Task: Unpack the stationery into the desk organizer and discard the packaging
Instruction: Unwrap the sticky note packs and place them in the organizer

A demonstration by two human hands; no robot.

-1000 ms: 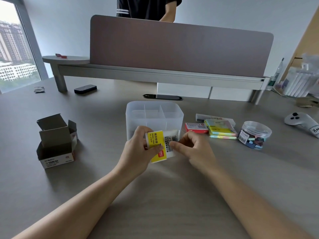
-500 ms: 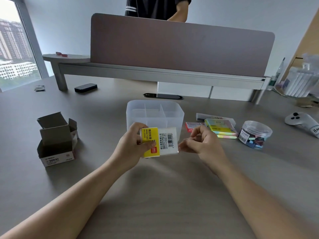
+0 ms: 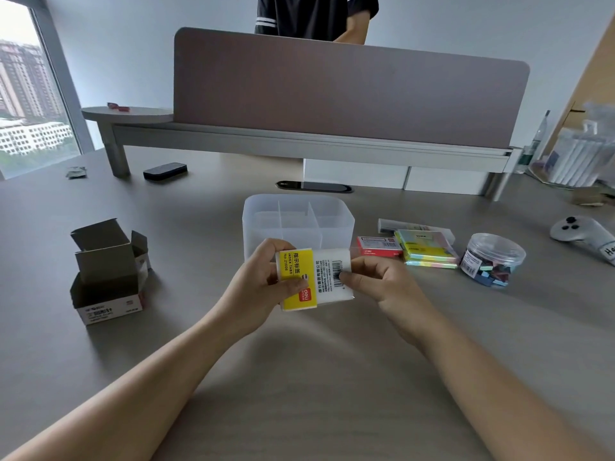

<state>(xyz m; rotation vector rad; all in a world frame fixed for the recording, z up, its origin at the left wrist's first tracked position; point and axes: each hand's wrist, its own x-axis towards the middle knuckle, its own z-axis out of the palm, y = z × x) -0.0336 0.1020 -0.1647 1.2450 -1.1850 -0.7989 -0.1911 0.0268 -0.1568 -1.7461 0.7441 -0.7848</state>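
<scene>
L hand [image 3: 263, 281] grip clamps yellow end of index-tab pack [image 3: 314, 277]; R hand [image 3: 382, 282], off pack 0.5 s ago, back pinching white barcode end. Means wrapper attack resumes, pack unopened. Pack held above table mid-front, just before organizer [image 3: 299, 214]. Opened cardboard box [image 3: 106, 277] toward L edge.

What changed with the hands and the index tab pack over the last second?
The right hand let go of the index tab pack half a second ago and drew back, and now pinches its white end again. The left hand kept gripping the yellow end, and the pack stayed in front of the organizer. The open cardboard box, sticky notes and clip jar did not move.
</scene>
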